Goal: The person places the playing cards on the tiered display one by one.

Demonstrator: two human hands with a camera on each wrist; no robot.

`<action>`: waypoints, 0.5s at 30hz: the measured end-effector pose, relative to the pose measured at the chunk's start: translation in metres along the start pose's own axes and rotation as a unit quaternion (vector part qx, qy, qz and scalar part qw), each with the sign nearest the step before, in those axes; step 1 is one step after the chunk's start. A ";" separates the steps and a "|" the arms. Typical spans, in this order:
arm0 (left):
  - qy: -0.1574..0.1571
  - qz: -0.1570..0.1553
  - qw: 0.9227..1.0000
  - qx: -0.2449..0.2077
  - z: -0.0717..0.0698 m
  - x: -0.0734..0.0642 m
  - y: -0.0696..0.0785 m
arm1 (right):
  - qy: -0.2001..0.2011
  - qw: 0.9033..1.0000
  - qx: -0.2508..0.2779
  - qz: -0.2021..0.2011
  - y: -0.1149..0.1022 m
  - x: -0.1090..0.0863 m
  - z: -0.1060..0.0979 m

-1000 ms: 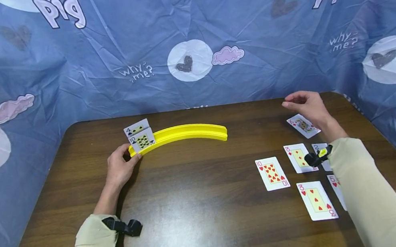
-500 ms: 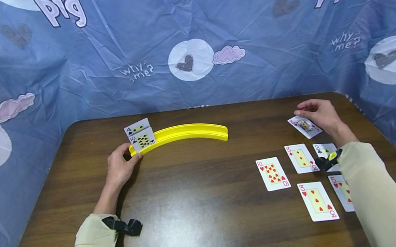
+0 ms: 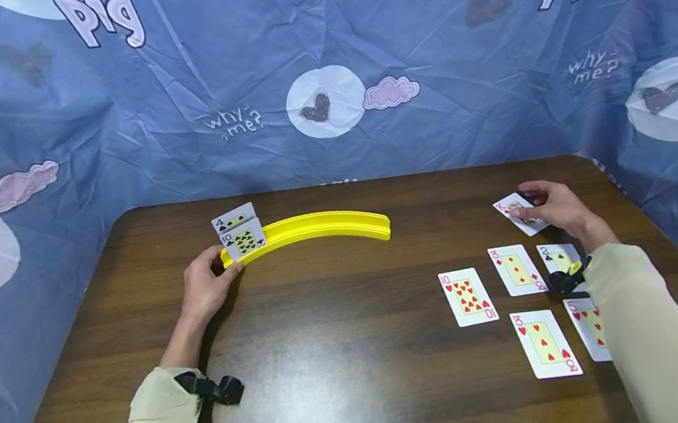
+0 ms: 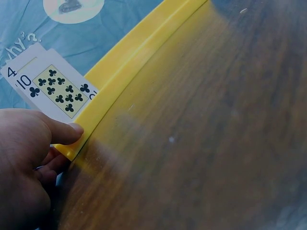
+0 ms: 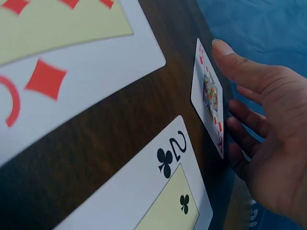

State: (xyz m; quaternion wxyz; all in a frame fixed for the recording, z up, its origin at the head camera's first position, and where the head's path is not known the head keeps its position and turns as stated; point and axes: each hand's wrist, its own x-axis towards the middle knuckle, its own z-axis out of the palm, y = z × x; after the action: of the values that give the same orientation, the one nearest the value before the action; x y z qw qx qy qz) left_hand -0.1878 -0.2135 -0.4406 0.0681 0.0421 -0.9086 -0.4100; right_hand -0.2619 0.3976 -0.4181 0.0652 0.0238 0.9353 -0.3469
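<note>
My left hand (image 3: pixel 206 280) grips the left end of a curved yellow card holder (image 3: pixel 328 224), its thumb on the front face and its fingers behind. In the holder's slot near that hand stand a ten of clubs (image 4: pixel 62 88) and, partly hidden behind it, a black four (image 3: pixel 229 219). At the back right, my right hand (image 3: pixel 557 209) is over a red face card (image 3: pixel 507 203) and covers part of it in the head view. Its thumb and fingers are spread apart. In the right wrist view, the fingers lie at the far edge of the face card (image 5: pixel 211 98).
Face up at the right lie a ten of hearts (image 3: pixel 469 298), a three of diamonds (image 3: pixel 515 270), a three of hearts (image 3: pixel 545 345), a two of clubs (image 3: pixel 555 258) and a five of hearts (image 3: pixel 585 323). The right forearm overlaps the last. A blue printed cloth (image 3: pixel 179 104) hangs behind the table.
My right hand has come down and to the right, from above and behind the face card to its right side, and its fingers have spread. The left hand stays on the card holder.
</note>
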 end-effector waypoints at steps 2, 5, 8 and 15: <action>-0.001 -0.001 1.000 -0.001 0.000 0.000 0.000 | -0.013 1.000 -0.007 0.001 0.001 0.001 0.000; -0.003 -0.002 1.000 0.000 0.000 0.000 -0.001 | -0.043 0.999 -0.017 0.000 0.001 0.001 -0.002; -0.002 -0.002 1.000 0.000 0.000 0.000 -0.001 | -0.075 0.997 -0.023 -0.018 0.000 0.002 -0.005; 0.000 0.002 1.000 0.000 0.000 0.000 -0.002 | -0.121 0.991 -0.061 -0.019 0.001 0.002 -0.011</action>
State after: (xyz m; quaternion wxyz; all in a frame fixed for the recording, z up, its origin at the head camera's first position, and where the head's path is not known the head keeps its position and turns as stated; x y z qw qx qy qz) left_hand -0.1882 -0.2147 -0.4416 0.0689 0.0401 -0.9089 -0.4094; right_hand -0.2652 0.4058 -0.4110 0.1723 -0.0404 0.9404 -0.2905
